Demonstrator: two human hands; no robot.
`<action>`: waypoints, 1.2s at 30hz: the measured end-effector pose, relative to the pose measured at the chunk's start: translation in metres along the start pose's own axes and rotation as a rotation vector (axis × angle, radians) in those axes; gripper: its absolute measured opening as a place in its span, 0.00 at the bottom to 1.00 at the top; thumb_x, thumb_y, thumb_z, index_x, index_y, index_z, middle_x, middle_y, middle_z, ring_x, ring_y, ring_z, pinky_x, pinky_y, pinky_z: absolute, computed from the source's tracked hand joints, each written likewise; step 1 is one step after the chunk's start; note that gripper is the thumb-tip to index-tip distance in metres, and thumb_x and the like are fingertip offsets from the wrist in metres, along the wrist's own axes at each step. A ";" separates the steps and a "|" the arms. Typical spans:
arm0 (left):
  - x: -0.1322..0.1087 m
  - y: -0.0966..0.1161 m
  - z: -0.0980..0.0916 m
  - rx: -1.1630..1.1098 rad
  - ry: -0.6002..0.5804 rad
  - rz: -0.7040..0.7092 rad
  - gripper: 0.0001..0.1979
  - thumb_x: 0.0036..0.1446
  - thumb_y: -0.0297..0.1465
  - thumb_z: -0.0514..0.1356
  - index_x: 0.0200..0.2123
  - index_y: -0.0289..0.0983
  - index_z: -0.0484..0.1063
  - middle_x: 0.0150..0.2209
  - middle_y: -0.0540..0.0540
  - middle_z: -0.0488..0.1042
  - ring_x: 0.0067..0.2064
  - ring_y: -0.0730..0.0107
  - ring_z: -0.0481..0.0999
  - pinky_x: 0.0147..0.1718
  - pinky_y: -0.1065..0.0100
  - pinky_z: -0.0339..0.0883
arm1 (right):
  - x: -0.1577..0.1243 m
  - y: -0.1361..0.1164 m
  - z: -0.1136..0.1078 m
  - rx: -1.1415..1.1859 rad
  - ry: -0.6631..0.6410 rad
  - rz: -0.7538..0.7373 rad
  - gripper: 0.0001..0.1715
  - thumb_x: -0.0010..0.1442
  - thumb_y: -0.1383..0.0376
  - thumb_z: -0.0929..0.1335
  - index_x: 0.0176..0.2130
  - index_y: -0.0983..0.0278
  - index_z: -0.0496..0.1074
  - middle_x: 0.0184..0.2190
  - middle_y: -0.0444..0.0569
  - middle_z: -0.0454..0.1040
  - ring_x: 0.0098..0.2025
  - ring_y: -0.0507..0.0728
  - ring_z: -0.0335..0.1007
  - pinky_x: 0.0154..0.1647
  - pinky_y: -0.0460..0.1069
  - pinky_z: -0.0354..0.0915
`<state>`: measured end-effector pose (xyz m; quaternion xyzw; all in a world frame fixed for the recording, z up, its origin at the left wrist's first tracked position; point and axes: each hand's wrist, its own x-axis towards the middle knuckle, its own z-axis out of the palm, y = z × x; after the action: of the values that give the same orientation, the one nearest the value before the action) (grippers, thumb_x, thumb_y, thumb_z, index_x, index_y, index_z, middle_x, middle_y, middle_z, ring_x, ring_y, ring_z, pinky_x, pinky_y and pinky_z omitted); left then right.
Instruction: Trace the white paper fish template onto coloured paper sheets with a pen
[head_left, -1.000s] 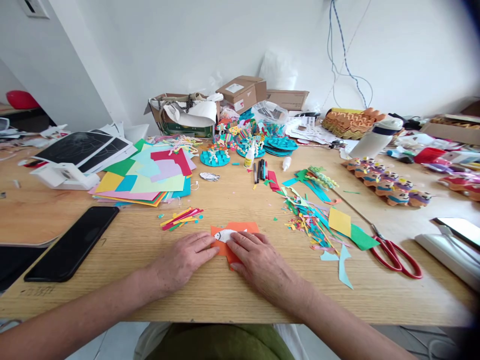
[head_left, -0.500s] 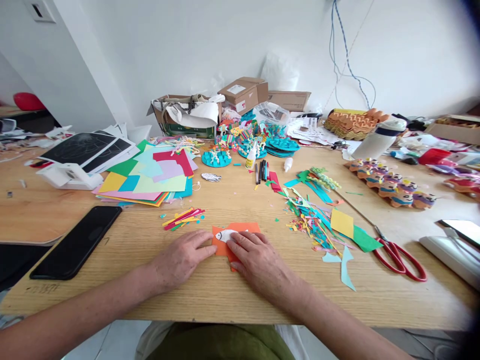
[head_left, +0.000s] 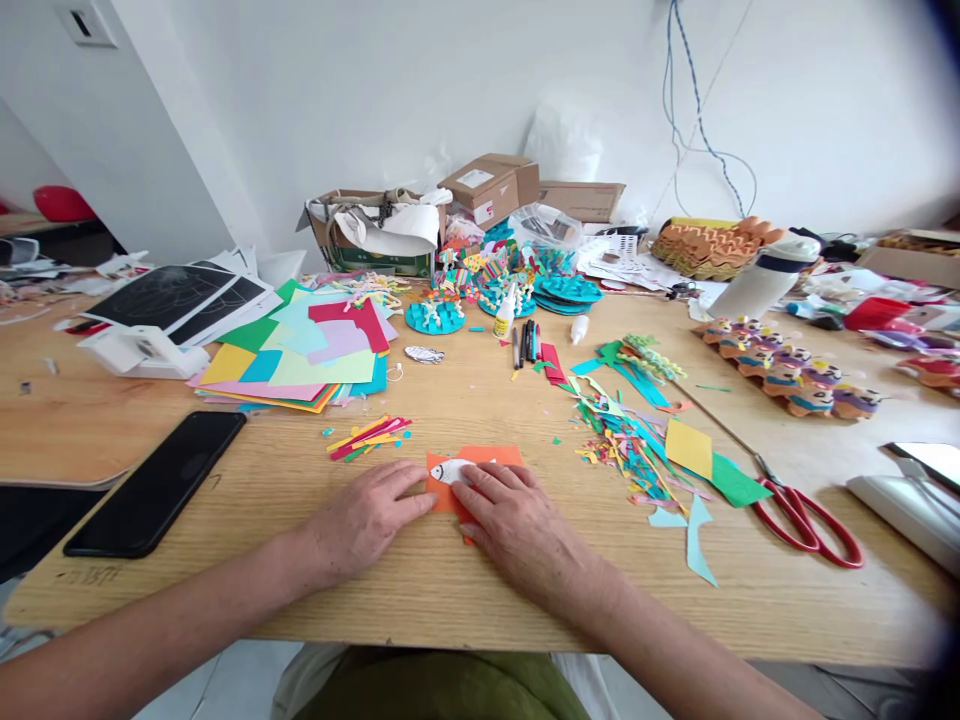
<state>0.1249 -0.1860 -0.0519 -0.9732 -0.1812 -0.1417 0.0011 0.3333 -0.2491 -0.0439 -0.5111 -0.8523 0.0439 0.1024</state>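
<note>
Head view: two hands, one fish (head_left: 447,470), one orange paper (head_left: 491,456), one phone (head_left: 157,488), one scissors (head_left: 784,494). Fish white, black eye and gill line, flat on orange paper, table (head_left: 390,622) front. Right hand (head_left: 525,512) flat over its tail end; left hand (head_left: 369,515) at paper's left edge, thumb spread.

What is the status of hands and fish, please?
Left hand at left edge of orange paper. Right hand over rear part of white fish, head visible. Scissors to the right, not in the way.
</note>
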 end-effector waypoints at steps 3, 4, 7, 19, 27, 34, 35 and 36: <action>0.002 0.000 -0.004 -0.059 -0.019 -0.022 0.17 0.60 0.23 0.43 0.42 0.35 0.71 0.46 0.40 0.69 0.49 0.63 0.67 0.48 0.61 0.63 | 0.000 -0.001 0.000 0.004 0.001 0.004 0.14 0.59 0.65 0.63 0.46 0.63 0.66 0.45 0.52 0.69 0.48 0.60 0.61 0.49 0.55 0.57; 0.004 -0.001 -0.005 -0.085 -0.019 -0.034 0.17 0.60 0.23 0.43 0.43 0.35 0.70 0.47 0.41 0.69 0.49 0.64 0.67 0.48 0.62 0.63 | 0.000 -0.001 -0.001 0.004 0.002 0.007 0.14 0.59 0.65 0.63 0.46 0.63 0.66 0.44 0.52 0.69 0.48 0.60 0.61 0.49 0.55 0.57; 0.012 -0.003 -0.008 -0.134 0.005 -0.037 0.18 0.60 0.22 0.43 0.46 0.32 0.67 0.47 0.41 0.70 0.49 0.66 0.67 0.50 0.63 0.62 | 0.000 -0.001 -0.001 -0.002 0.001 0.009 0.14 0.59 0.65 0.63 0.45 0.63 0.66 0.43 0.51 0.69 0.47 0.60 0.62 0.49 0.55 0.58; 0.027 -0.008 0.009 -0.157 -0.036 0.016 0.15 0.63 0.25 0.45 0.47 0.33 0.67 0.46 0.43 0.71 0.47 0.67 0.68 0.47 0.65 0.63 | -0.002 0.001 -0.006 0.050 0.014 0.019 0.19 0.58 0.63 0.64 0.50 0.64 0.65 0.48 0.52 0.69 0.50 0.60 0.62 0.50 0.56 0.59; 0.028 -0.009 0.010 -0.082 0.004 0.027 0.14 0.62 0.24 0.45 0.40 0.34 0.70 0.43 0.43 0.72 0.43 0.66 0.70 0.42 0.65 0.65 | -0.021 0.040 -0.052 -0.025 0.249 0.157 0.15 0.61 0.69 0.58 0.41 0.67 0.72 0.42 0.54 0.74 0.43 0.59 0.68 0.43 0.55 0.64; 0.030 -0.009 0.007 -0.053 0.028 0.060 0.14 0.62 0.23 0.45 0.38 0.33 0.70 0.41 0.42 0.73 0.42 0.66 0.71 0.40 0.65 0.66 | -0.029 0.050 -0.055 -0.087 0.257 0.201 0.19 0.56 0.77 0.57 0.38 0.66 0.74 0.38 0.51 0.75 0.39 0.56 0.70 0.38 0.50 0.65; 0.030 -0.009 0.007 -0.050 0.033 0.067 0.14 0.62 0.23 0.45 0.38 0.33 0.70 0.40 0.42 0.73 0.42 0.66 0.71 0.40 0.65 0.66 | -0.030 0.050 -0.055 -0.086 0.240 0.224 0.20 0.55 0.77 0.57 0.37 0.66 0.74 0.37 0.51 0.75 0.38 0.56 0.70 0.37 0.49 0.65; 0.031 -0.009 0.007 -0.046 0.039 0.071 0.15 0.62 0.23 0.44 0.39 0.33 0.70 0.40 0.42 0.73 0.42 0.66 0.71 0.40 0.65 0.66 | -0.031 0.049 -0.055 -0.083 0.216 0.250 0.20 0.55 0.77 0.57 0.37 0.66 0.74 0.37 0.51 0.75 0.38 0.56 0.71 0.35 0.49 0.65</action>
<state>0.1511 -0.1669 -0.0508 -0.9758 -0.1430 -0.1648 -0.0127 0.4014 -0.2544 -0.0028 -0.6186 -0.7672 -0.0343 0.1659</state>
